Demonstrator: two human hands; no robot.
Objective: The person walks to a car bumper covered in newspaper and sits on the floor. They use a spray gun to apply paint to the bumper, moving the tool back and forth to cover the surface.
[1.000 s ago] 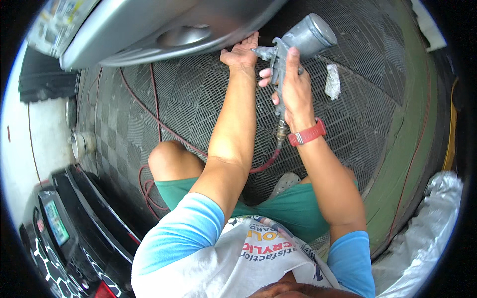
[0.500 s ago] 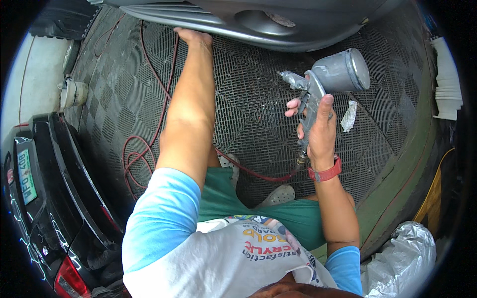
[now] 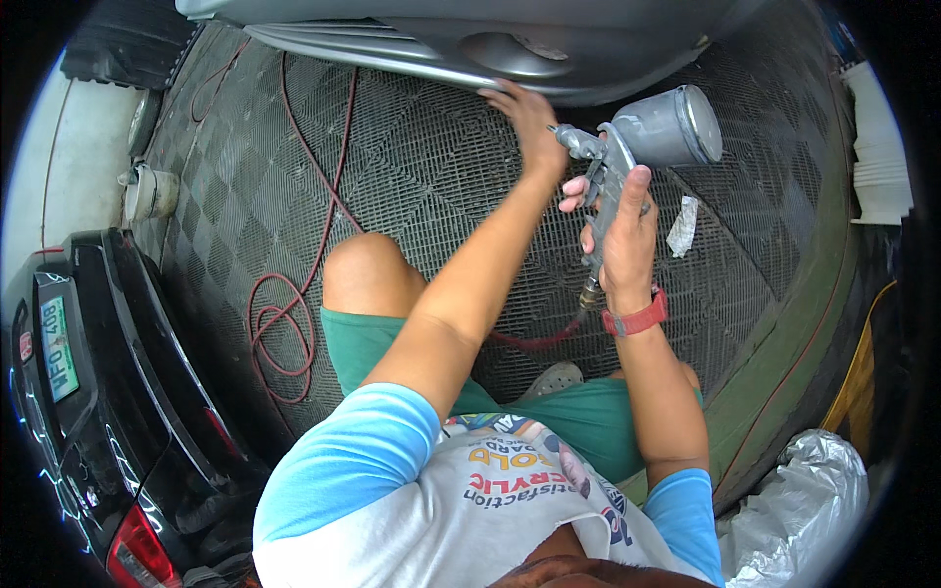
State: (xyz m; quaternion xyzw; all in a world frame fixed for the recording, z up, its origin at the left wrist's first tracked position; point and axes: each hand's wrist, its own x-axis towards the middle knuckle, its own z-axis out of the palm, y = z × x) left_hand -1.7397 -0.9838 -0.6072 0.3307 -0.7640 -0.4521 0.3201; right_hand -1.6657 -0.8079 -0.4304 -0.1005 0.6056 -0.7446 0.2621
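My right hand [image 3: 627, 245] is wrapped around the handle of a grey spray gun [image 3: 610, 186] with a round paint cup [image 3: 671, 127] on top. Its nozzle points left, toward my left hand. That left hand [image 3: 529, 127] is stretched forward with its fingers out, at the lower edge of a grey car bumper [image 3: 392, 44]; whether the fingertips touch it I cannot tell. Nothing shows in this hand. From the base of the gun's handle runs a red air hose [image 3: 534, 341], which passes behind my left arm.
The hose lies in loops [image 3: 284, 338] on the dark grid floor mat [image 3: 441, 147]. A black car [image 3: 127, 372] stands at left, near a white bucket [image 3: 152, 191]. Stacked white containers [image 3: 877, 147] and a silver crumpled cover [image 3: 804, 510] are at right. A whitish scrap [image 3: 683, 226] lies on the mat.
My left hand has moved right along the bumper's lower edge, closer to the spray gun. My left knee has come into view. The right hand keeps its hold on the gun.
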